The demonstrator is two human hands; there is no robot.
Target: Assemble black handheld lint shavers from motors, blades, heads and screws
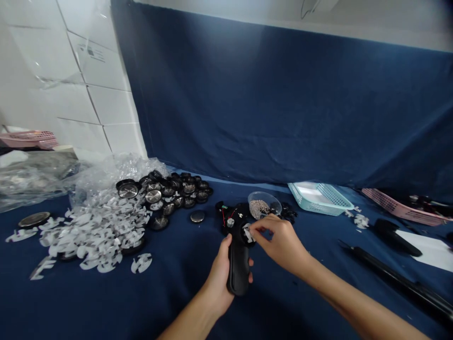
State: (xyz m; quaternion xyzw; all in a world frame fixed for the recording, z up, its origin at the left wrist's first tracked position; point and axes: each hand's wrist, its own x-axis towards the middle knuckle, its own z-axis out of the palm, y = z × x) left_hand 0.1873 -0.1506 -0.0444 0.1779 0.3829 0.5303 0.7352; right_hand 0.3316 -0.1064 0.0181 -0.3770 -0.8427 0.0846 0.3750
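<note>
My left hand (220,278) is wrapped around the handle of a black handheld device housing (239,269), held upright above the blue cloth. A white plastic piece (247,233) sits in the round opening at the top of the handle. At that piece, my right hand (279,236) has thumb and fingers pinched together; what lies between the fingertips, if anything, is too small to make out. Just beyond, more black housing parts with red wires and a small motor (230,222) lie close to the device. A clear round tub of small screws (260,208) stands behind my right hand.
A heap of white plastic pieces (95,231) and a pile of black round caps (173,189) spread at left. One round disc (197,216) lies apart. At right are a turquoise basket (329,208), a pink basket (399,208) and a black electric screwdriver (392,271).
</note>
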